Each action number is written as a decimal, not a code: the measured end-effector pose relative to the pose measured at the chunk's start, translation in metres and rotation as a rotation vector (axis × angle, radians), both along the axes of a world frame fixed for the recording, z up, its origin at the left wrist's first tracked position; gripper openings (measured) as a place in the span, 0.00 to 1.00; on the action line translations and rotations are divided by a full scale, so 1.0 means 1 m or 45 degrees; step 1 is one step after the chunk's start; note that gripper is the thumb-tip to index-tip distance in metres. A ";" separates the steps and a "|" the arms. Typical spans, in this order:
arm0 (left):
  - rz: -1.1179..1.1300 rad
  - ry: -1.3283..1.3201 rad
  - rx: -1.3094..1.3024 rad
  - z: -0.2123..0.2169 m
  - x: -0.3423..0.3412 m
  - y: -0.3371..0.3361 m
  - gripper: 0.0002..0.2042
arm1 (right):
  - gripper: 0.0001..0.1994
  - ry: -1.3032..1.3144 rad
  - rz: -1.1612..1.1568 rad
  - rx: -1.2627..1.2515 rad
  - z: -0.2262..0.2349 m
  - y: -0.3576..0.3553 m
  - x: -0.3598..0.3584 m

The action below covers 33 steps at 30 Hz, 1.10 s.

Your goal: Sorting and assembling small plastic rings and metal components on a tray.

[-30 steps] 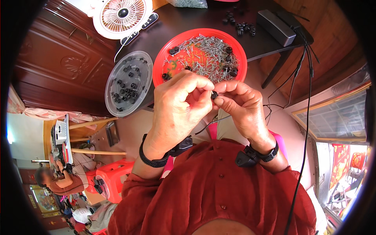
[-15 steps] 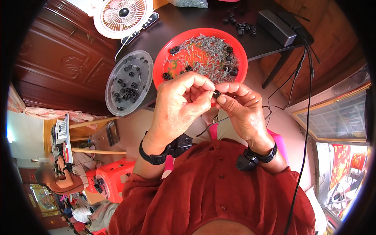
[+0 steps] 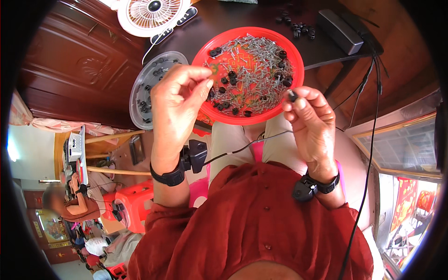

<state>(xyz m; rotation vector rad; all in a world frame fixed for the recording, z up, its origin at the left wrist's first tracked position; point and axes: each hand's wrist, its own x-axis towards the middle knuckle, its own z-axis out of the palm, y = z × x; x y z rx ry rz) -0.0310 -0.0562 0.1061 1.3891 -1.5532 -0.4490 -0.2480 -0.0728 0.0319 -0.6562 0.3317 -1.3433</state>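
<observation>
My right hand (image 3: 311, 119) pinches a small black round plastic part (image 3: 293, 96) between thumb and fingers, with a shiny metal bit showing at its top. It is beside the right rim of a red round tray (image 3: 301, 60). The tray holds many thin silver screws (image 3: 259, 49) and several loose black plastic parts (image 3: 232, 77). My left hand (image 3: 177, 100) is near the tray's left edge, thumb and forefinger tips slightly apart, with nothing visible between them. Behind it, partly covered, stands a clear plastic tub (image 3: 136, 109) holding more black parts.
A white fan (image 3: 154, 18) stands on the dark table (image 3: 224, 16) at the far left. A grey box-shaped device (image 3: 339, 31) with black cables lies at the far right, near more black parts (image 3: 303, 31). A person (image 3: 77, 198) sits at the left by a red stool (image 3: 135, 205).
My hands have parted: the left moved left, the right moved right with the black part. Earlier both held it together between their fingertips. The whole view has shifted slightly.
</observation>
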 end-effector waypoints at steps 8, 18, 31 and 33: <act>0.063 -0.728 0.198 -0.013 0.003 -0.001 0.10 | 0.07 -0.055 -0.001 0.017 -0.003 -0.003 -0.013; 0.021 -0.780 0.021 -0.022 0.008 -0.050 0.17 | 0.06 0.045 -0.019 0.024 -0.001 -0.004 -0.014; -0.681 -0.596 0.362 0.029 -0.050 -0.020 0.20 | 0.07 0.038 -0.329 0.115 -0.018 -0.038 -0.022; -0.650 -0.628 0.231 0.028 -0.061 -0.038 0.19 | 0.07 0.030 -0.321 0.105 -0.015 -0.042 -0.021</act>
